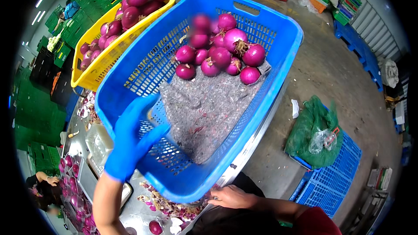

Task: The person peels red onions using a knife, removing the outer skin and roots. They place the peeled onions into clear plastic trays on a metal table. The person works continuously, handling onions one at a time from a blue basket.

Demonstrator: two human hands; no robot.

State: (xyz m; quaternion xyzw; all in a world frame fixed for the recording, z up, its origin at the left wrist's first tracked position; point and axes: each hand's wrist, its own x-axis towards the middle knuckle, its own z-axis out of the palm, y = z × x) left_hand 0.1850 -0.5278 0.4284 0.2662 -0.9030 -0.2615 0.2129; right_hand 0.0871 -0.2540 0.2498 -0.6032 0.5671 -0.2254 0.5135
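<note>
A large blue plastic basket [281,81] stands tilted on the metal table. At its far end lie several red onions [222,57], on a grey felt cloth [209,104] that lines part of the bottom. My left hand [130,137], in a blue glove, reaches over the basket's left side with its fingers apart and nothing seen between them. Bare, my right hand [232,196] is at the basket's near end by the table's edge; its fingers are bent, and what they hold cannot be made out. Onion skins [173,204] lie under the near end.
A yellow basket [114,47] heaped with red onions stands at the left. Beside my left arm are a clear plastic tray [98,142], a scale and packed onions [73,189]. A person's hand [52,180] shows at lower left. A green mesh bag [313,137] lies on blue pallets at right.
</note>
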